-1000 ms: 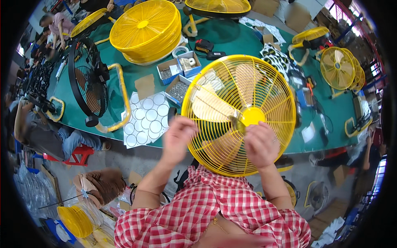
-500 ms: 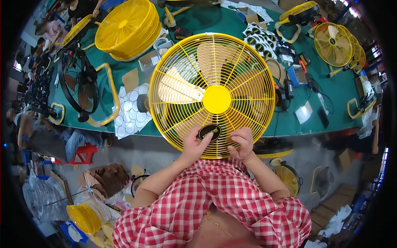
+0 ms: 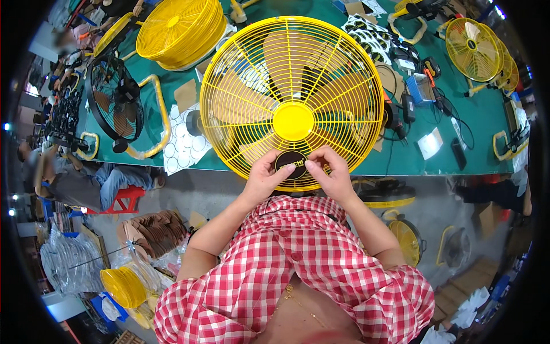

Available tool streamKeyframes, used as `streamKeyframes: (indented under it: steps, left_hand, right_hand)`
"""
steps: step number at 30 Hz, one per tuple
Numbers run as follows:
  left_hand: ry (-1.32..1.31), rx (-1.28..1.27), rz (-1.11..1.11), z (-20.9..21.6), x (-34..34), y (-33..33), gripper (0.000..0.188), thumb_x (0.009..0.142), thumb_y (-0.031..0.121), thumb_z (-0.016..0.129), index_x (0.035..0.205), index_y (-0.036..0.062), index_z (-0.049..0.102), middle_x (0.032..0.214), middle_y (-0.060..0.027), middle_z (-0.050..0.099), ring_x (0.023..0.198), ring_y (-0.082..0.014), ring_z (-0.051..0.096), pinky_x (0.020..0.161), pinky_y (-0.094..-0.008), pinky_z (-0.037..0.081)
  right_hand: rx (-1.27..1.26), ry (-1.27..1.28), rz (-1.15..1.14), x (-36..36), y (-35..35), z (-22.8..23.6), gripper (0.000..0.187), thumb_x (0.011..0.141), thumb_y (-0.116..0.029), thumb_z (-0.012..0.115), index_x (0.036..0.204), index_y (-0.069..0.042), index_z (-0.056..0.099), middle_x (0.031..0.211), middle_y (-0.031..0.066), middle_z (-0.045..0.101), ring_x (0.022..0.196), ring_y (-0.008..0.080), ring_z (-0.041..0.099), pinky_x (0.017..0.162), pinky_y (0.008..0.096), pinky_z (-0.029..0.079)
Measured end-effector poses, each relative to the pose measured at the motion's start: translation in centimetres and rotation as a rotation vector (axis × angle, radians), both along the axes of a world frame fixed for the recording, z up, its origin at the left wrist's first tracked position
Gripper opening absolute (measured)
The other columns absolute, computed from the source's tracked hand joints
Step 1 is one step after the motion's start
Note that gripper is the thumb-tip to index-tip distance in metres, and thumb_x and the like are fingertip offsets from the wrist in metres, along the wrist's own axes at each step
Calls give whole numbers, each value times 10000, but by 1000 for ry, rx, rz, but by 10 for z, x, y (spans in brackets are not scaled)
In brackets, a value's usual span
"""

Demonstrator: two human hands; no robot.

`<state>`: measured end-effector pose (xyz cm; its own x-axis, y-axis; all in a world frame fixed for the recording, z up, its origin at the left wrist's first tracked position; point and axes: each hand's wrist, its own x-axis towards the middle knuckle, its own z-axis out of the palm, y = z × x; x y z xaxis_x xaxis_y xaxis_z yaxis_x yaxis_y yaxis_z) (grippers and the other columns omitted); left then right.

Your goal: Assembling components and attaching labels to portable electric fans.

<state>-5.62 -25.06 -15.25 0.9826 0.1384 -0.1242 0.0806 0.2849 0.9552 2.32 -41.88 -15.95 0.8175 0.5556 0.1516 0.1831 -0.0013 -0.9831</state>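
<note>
Yellow fan (image 3: 293, 106): set face-on at the near edge of the long green table (image 3: 404, 161), overlapping that edge in view, just in front of the red-and-white checked shirt (image 3: 293, 246). Backed at upper left by a thick stack of yellow grilles (image 3: 180, 33). Flanked well off to the left by a black fan (image 3: 116, 100) on a bent yellow tube stand, and well off to the upper right by a row of yellow fans (image 3: 473, 50). Edged on the left by a white sheet (image 3: 182, 146) marked with circles, and at upper right by white sheets of dark round stickers (image 3: 371, 40). Neighboured, just above the circle-marked sheet, by a piece of brown cardboard (image 3: 185, 96).

Touched at low front by both hands, drawn close together with a narrow grip. Pinched in the left hand (image 3: 266, 179), thumb laid over the face: left part of the round black label (image 3: 293, 158). Held at the opposite rim by thumb and index finger of the right hand (image 3: 335, 175). Placed just below the yellow hub (image 3: 293, 121), in front of the wires, printed face outward; impossible to tell whether stuck down.
</note>
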Motion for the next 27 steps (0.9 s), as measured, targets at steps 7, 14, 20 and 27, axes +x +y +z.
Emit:
streamKeyframes:
  steps: [7,14,20,27]
  left_hand:
    - [-46,-46,183,13,5,5,472,840,65,573,1239,61,321,1128,-95,453,840,-101,521,611,-208,482]
    - [-40,-13,149,16,6,11,156,854,84,568,979,25,494,757,7,498,600,-32,447,499,-165,366]
    - [68,7,169,15,16,14,97,850,111,583,873,21,556,707,12,531,599,-41,468,522,-177,370]
    - [25,341,331,11,42,16,166,828,141,613,861,-21,611,675,-12,569,531,-45,501,486,-193,400]
  right_hand:
    - [199,157,-127,-3,0,13,94,833,-91,594,824,-13,543,726,-16,497,643,44,449,594,185,374]
    - [206,300,-81,4,3,23,109,851,-116,591,839,-16,552,743,-26,530,669,27,472,616,170,383]
    - [155,386,-135,7,12,10,100,842,-102,604,864,-11,569,734,-40,532,635,7,448,573,155,356]
    - [77,217,-246,27,27,0,108,835,-89,615,857,13,585,706,-44,550,602,0,460,524,145,357]
